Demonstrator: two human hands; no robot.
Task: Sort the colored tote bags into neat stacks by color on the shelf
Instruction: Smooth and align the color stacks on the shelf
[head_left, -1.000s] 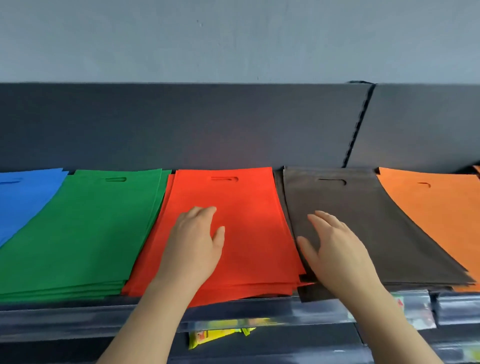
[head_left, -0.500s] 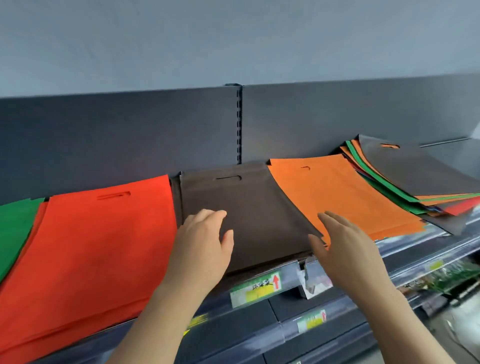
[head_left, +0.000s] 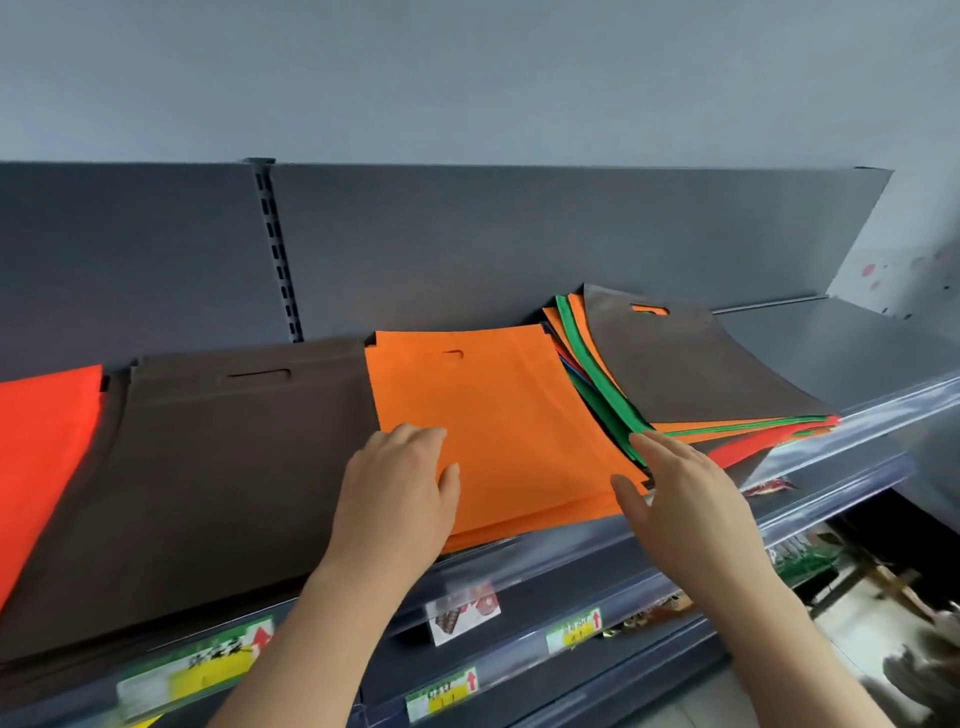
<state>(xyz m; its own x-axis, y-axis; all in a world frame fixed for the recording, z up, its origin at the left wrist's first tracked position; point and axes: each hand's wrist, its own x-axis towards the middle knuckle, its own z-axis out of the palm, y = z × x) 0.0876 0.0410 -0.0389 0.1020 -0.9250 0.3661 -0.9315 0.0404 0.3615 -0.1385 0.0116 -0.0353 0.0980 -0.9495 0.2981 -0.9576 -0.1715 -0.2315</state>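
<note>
Flanking the orange stack (head_left: 498, 415) at frame centre: left hand (head_left: 400, 488) lies flat on its left edge, fingers straight and together; right hand (head_left: 685, 499) is at its lower right corner, fingers straight, thumb spread, pinching nothing. The unsorted mixed pile (head_left: 691, 364) sits right of centre, fanned, corners overhanging the shelf (head_left: 857, 343) front. Likely risk: tugging one bag drags its neighbours over the edge. Bags are thin, matte, flat rectangles with slot handles. Brown stack (head_left: 218, 467) and red stack (head_left: 41, 457) lie left.
</note>
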